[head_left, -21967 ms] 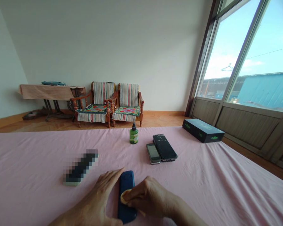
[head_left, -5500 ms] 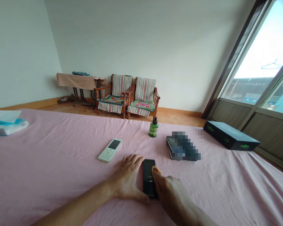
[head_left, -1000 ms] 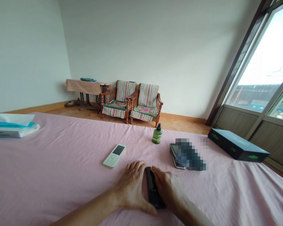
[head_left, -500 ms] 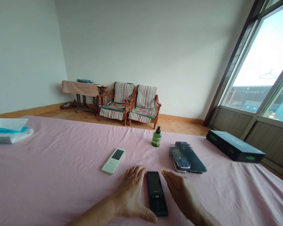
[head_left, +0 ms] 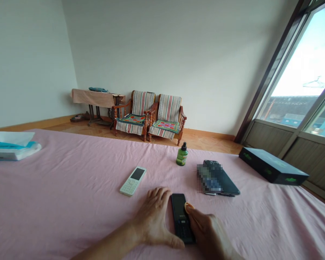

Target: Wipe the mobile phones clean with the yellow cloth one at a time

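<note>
A dark phone (head_left: 178,206) with a screen above a keypad lies on the pink cloth. My left hand (head_left: 154,216) braces it from the left, fingertips by its top left corner and thumb across its bottom end. My right hand (head_left: 209,227) is closed over the phone's right side. Between its thumb and fingers is a small folded yellow-orange piece (head_left: 189,207), perhaps cloth, pressed at the screen's right edge; the rest of it is hidden. A white keypad phone (head_left: 133,181) lies to the left, beyond my left hand.
Farther off stands a green bottle (head_left: 182,155). To its right lie stacked dark devices (head_left: 227,180), partly pixelated, and a black box (head_left: 272,166). A tissue pack (head_left: 13,146) sits at far left. Two wooden chairs (head_left: 166,117) stand beyond the cloth's far edge.
My right hand has moved left onto the phone, bringing the yellow-orange piece over the screen's right edge. My left hand has kept its place beside the phone. The view has shifted slightly.
</note>
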`<state>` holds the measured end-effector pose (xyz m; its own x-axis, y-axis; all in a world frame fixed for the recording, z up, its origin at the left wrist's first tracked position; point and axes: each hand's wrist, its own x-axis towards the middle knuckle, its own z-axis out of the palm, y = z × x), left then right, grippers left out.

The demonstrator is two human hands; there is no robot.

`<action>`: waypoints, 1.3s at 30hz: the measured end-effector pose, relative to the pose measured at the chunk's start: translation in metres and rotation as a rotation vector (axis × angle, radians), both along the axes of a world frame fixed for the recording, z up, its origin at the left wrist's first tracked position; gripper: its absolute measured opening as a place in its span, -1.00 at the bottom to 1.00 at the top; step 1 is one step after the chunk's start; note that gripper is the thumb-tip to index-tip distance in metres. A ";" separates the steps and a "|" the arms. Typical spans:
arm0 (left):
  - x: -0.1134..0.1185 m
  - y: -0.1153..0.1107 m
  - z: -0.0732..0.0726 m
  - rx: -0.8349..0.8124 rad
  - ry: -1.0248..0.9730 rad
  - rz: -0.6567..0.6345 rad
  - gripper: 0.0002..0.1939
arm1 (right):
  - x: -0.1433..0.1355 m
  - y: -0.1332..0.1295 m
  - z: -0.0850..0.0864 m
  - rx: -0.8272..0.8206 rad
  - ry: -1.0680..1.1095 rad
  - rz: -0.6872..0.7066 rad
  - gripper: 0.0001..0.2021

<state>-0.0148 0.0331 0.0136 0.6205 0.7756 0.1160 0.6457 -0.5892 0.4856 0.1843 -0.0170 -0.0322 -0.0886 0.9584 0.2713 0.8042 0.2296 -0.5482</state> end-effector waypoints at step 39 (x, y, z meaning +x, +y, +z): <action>0.001 0.000 -0.005 0.019 -0.060 0.056 -0.06 | -0.039 0.034 0.042 -0.037 -0.337 -0.072 -0.68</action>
<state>-0.0135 0.0334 0.0081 0.5678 0.8062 0.1665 0.6482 -0.5625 0.5133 0.1450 0.0166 0.0103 -0.0991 0.9741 0.2032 0.9548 0.1506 -0.2564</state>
